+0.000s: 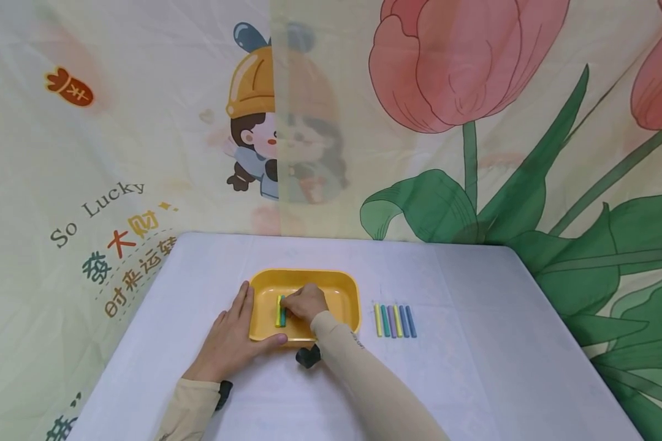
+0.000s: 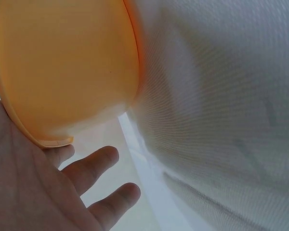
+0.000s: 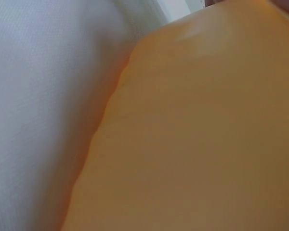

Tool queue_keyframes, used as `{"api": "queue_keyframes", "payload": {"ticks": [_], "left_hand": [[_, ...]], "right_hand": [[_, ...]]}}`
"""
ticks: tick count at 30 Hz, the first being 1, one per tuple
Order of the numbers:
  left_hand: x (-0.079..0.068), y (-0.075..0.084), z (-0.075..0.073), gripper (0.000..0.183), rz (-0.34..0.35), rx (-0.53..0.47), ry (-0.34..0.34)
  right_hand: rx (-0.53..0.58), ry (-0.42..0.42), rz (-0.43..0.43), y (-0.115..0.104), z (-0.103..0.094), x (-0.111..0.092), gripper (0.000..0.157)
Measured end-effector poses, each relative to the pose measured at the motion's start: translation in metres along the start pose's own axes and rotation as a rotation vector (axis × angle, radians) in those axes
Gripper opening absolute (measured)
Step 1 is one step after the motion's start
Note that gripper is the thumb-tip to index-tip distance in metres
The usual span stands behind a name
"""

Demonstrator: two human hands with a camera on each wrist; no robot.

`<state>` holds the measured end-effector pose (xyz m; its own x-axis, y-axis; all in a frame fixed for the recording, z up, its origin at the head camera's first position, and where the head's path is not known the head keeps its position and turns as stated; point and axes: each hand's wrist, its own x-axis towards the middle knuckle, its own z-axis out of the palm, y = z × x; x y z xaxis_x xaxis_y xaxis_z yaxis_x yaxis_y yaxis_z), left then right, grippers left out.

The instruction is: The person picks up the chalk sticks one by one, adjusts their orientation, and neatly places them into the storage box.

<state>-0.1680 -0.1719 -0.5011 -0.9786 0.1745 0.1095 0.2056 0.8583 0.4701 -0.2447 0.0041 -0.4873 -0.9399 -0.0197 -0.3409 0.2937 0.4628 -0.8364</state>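
Observation:
A yellow tray (image 1: 342, 294) lies on the table. Along its left side rests my left hand (image 1: 228, 343), fingers straight and spread, thumb at the front rim. In the left wrist view the same hand (image 2: 33, 178) is against the tray's outer wall (image 2: 67, 62). Inside the tray a yellow chalk stick (image 1: 278, 312) and a teal chalk stick (image 1: 283, 318) lie side by side. My right hand (image 1: 307, 302) reaches over the tray with curled fingers and pinches the teal stick, partly hiding it. The right wrist view mostly shows the tray's wall (image 3: 192, 125).
Right of the tray, several chalk sticks stand in a row on the white tablecloth (image 1: 474, 367), among them a yellow one (image 1: 377, 320), a purple one (image 1: 391, 321) and a blue one (image 1: 410, 321). A printed curtain (image 1: 320, 220) hangs behind the table.

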Motion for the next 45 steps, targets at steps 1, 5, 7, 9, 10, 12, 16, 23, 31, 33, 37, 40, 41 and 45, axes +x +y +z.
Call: {"api": "queue_keyframes", "payload": {"ticks": [1,5,7,9,10,12,16,23,31,33,37,40,41,45], "left_hand": [[0.0,0.0,0.0,0.125,-0.001,0.0,-0.002],[0.0,0.0,0.001,0.124,-0.009,0.003,-0.01],[0.0,0.0,0.001,0.125,-0.013,0.007,-0.011],[0.0,0.0,0.001,0.125,-0.015,0.011,-0.011],[0.0,0.0,0.0,0.126,-0.018,0.013,-0.009],[0.0,0.0,0.0,0.126,-0.021,0.018,-0.007],[0.0,0.001,0.0,0.127,-0.028,0.022,-0.004],[0.003,0.001,0.001,0.129,-0.027,0.029,-0.002],[0.002,0.001,0.004,0.13,-0.049,0.018,-0.022],[0.002,0.0,0.004,0.13,-0.051,0.013,-0.018],[0.001,-0.002,0.004,0.13,-0.047,0.008,-0.009],[0.001,-0.002,0.005,0.13,-0.04,0.006,-0.007],[0.001,-0.001,0.005,0.13,-0.04,0.005,-0.004],[0.001,0.0,0.006,0.131,-0.04,0.007,0.005]], "right_hand": [[0.005,-0.004,0.0,0.0,-0.001,-0.001,0.019],[0.017,-0.022,-0.013,0.001,-0.004,-0.005,0.02],[0.027,-0.035,-0.018,0.002,-0.007,-0.006,0.021],[0.035,-0.046,-0.026,0.003,-0.009,-0.008,0.021],[0.037,-0.051,-0.032,0.003,-0.01,-0.009,0.021],[0.038,-0.058,-0.04,0.002,-0.013,-0.011,0.021],[0.002,-0.061,-0.065,0.003,-0.018,-0.015,0.022],[0.021,-0.078,-0.113,0.007,-0.032,-0.025,0.019],[0.082,-0.096,-0.125,0.008,-0.061,-0.036,0.027],[0.106,-0.114,-0.142,0.008,-0.07,-0.037,0.03],[0.159,-0.127,-0.18,0.012,-0.091,-0.039,0.032],[0.187,-0.097,-0.179,0.018,-0.11,-0.039,0.033],[0.192,-0.084,-0.171,0.021,-0.116,-0.039,0.033],[0.198,-0.039,-0.138,0.032,-0.137,-0.038,0.037]]}}
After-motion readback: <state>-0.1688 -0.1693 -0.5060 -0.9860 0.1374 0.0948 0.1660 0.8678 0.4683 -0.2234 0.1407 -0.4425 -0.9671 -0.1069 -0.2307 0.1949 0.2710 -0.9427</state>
